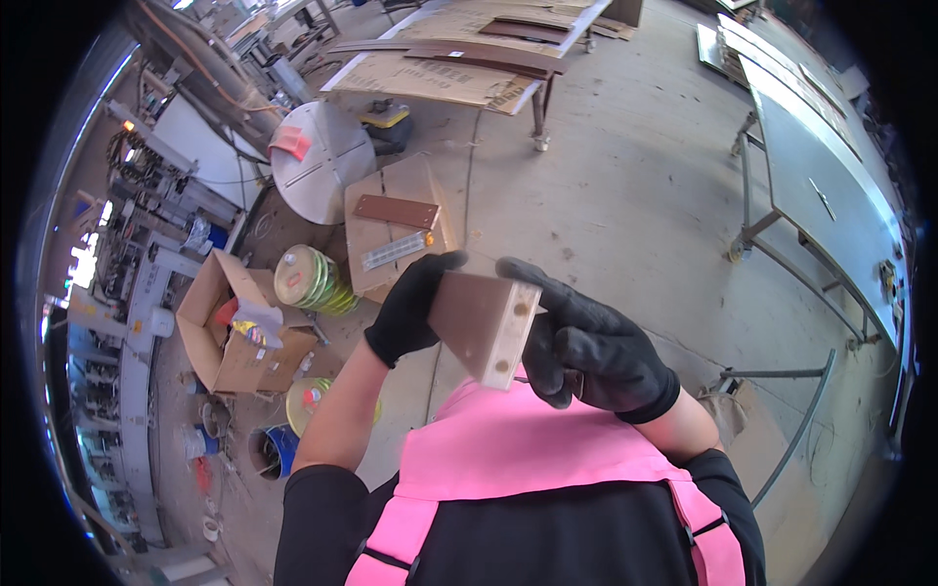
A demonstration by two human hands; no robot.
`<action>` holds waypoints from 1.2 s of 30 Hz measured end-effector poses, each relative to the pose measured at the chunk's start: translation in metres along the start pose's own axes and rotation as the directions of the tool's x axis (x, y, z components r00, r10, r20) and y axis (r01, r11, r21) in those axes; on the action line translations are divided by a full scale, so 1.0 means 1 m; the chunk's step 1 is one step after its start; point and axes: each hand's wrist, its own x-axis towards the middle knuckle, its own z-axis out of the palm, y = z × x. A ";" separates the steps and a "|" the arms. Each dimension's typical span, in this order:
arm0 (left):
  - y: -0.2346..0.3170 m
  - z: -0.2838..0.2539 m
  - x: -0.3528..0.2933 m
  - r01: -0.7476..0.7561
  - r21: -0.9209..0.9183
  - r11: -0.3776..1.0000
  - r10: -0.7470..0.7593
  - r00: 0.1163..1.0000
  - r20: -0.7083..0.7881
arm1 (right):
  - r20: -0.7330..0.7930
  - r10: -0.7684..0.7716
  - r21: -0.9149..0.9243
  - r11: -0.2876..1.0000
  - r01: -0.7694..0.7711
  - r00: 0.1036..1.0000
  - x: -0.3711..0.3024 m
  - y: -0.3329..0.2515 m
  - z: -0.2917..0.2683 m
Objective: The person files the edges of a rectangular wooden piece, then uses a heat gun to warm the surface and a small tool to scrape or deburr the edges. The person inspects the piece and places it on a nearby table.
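We wear a black glove on the left hand (412,311) and a black glove on the right hand (591,347); both gloves cover the fingers (523,273) fully and end at the wrist with a thick cuff. Both forearms are bare up to short black sleeves (318,508) at about 7 and 5 o'clock. Over the black shirt we have a bright pink vest (528,449) with pink straps and small black buckles at 6 o'clock.

open cardboard box (227,337); tape rolls (305,278); round metal disc (322,161)
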 end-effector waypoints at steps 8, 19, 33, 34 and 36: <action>0.005 -0.013 0.046 -0.367 0.567 0.738 0.397 0.915 0.075 | 0.071 0.037 0.026 0.999 -0.039 0.997 0.008 0.003 0.000; 0.003 -0.033 0.065 -0.391 0.614 0.686 0.385 0.911 0.150 | 0.043 -0.004 -0.074 0.997 0.008 0.999 0.012 0.002 -0.002; -0.037 -0.011 0.034 -0.160 0.878 0.451 0.158 0.983 0.098 | -0.626 0.008 -0.365 0.881 -0.302 0.780 0.004 0.033 -0.096; -0.048 -0.005 0.026 -0.121 0.879 0.461 0.202 0.979 0.028 | -0.624 0.018 -0.330 0.900 -0.285 0.781 0.002 0.043 -0.109; -0.072 0.011 0.009 0.131 0.816 0.564 0.162 0.951 -0.265 | -0.664 0.058 -0.117 0.977 -0.179 0.746 0.005 0.062 -0.136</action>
